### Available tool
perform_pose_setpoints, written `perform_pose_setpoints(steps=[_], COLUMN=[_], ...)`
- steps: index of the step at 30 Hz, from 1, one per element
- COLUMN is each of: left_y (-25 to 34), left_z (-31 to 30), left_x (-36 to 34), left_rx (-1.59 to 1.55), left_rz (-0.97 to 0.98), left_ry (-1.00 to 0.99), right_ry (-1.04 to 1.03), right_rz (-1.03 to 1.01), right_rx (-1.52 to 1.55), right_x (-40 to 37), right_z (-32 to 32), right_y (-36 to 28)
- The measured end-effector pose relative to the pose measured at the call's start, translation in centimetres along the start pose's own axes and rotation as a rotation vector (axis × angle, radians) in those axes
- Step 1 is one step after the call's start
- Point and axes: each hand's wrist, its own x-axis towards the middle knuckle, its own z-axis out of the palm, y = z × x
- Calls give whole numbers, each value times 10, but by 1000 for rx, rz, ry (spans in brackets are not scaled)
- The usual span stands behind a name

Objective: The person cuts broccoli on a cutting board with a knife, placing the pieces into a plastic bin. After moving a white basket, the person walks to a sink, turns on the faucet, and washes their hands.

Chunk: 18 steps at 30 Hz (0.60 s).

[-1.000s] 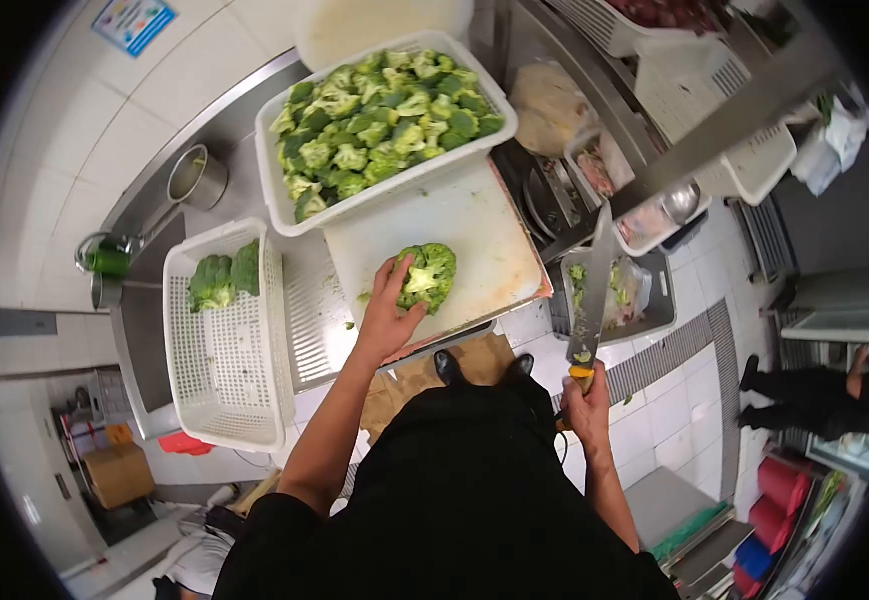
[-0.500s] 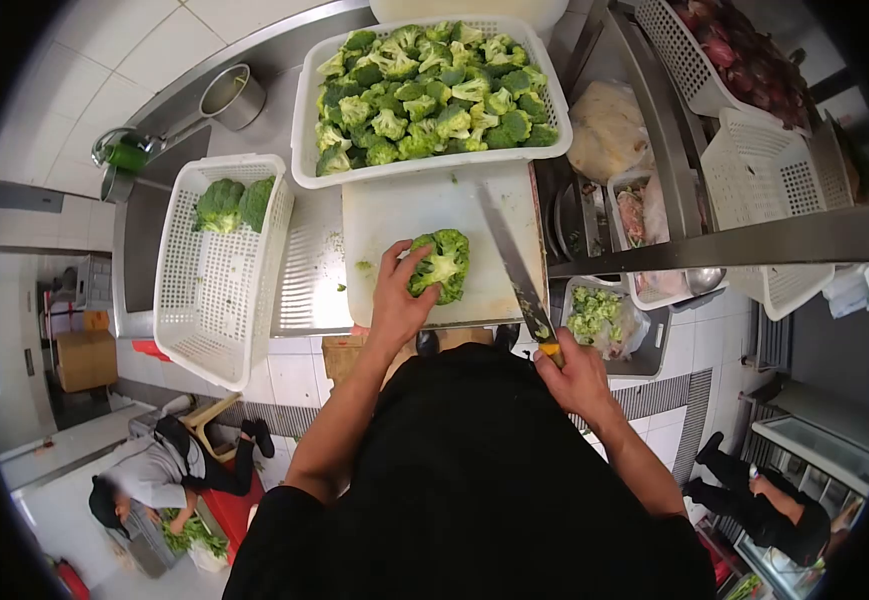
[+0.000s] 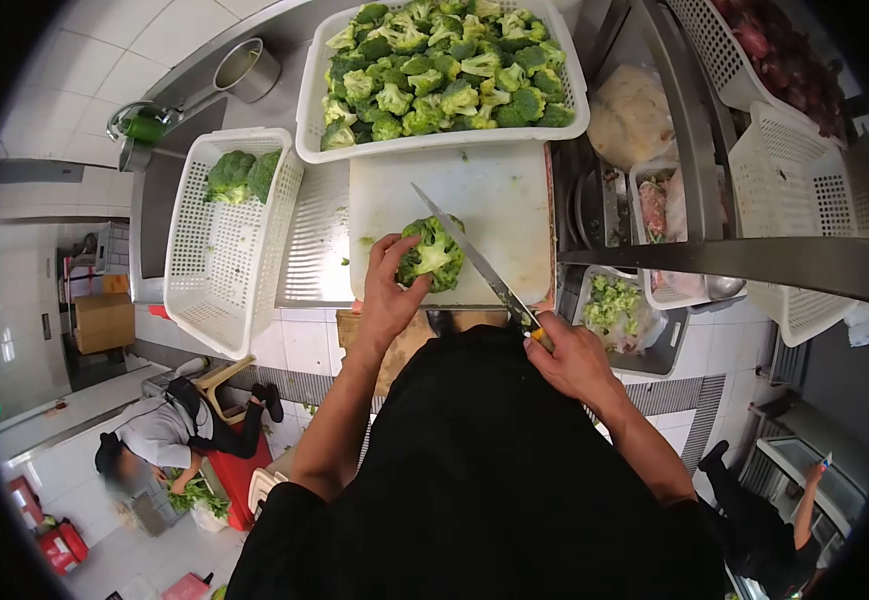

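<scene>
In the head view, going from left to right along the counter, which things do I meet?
Left white basket with whole broccoli, left hand, broccoli head that it holds, right hand gripping the knife, right white basket.

Knife (image 3: 469,250) is the big mover here. A second ago it hung off at the right of the frame, blade up over the floor. Half a second ago it was over the cutting board (image 3: 494,190), right of the broccoli head (image 3: 432,255). Now the blade lies across the head, tip pointing upper left. The right hand (image 3: 569,360) came in from lower right to just below the board's lower edge. The view swung too, so a crouching person (image 3: 164,440) now shows lower left.
</scene>
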Motion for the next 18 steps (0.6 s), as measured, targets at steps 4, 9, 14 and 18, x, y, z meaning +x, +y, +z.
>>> perform_pose_setpoints(steps=[4, 9, 14, 18], left_y=[7, 2, 4, -5], left_z=[2, 0, -3, 1], left_x=[-1, 6, 10, 12], left_rx=[-17, -27, -118, -168], left_rz=[-81, -67, -77, -56], left_ry=[0, -18, -42, -38], right_ry=[-128, -196, -203, -198], right_rz=[118, 177, 245, 232], right_rx=[-36, -80, -131, -184], right_x=[-15, -33, -38, -29], right_z=[-12, -12, -11, -5], right_y=[-19, -26, -44, -55])
